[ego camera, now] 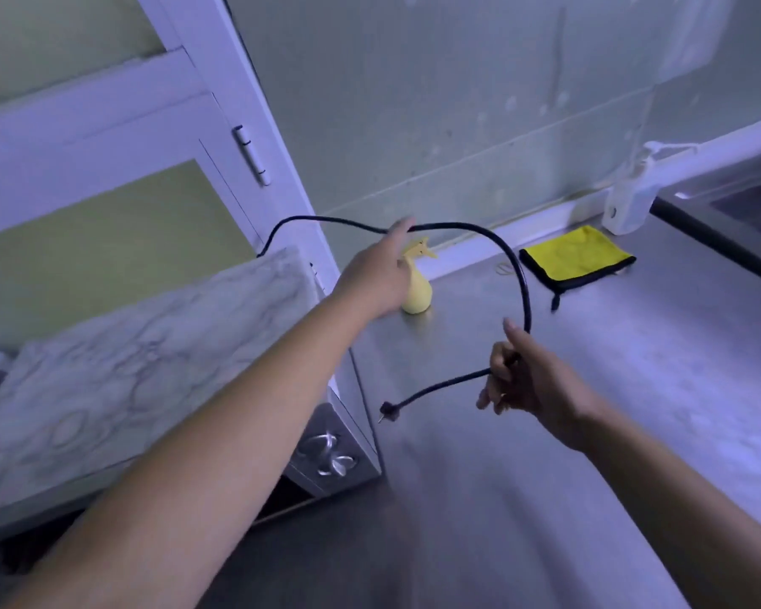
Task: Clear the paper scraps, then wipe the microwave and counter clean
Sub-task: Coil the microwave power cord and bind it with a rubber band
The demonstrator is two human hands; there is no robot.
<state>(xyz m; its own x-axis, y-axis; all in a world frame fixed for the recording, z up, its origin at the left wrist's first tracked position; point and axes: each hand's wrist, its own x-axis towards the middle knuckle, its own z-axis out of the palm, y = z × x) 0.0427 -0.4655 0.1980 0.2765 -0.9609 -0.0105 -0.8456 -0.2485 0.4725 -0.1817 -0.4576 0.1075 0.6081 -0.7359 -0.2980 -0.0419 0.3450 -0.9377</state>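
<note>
Across the steel counter (633, 389), which fills the right and near side, the microwave (150, 367) sits at the left edge under a marbled top, its two knobs facing the near edge. From behind it a black power cord (517, 265) arches up and over, then loops down toward the middle of the counter, its plug (388, 411) dangling just off the microwave's front corner. Toward the back edge lies a folded yellow cloth (576, 257), with a small yellow spray bottle (417, 292) left of it. No paper scraps are visible. The left hand (381, 274) reaches to the top of the arch, fingers hidden, so whether they clamp is unclear. The right hand (528, 380) pinches the cord near the plug. The cloth lies beyond both hands, nearer the right, I would judge.
</note>
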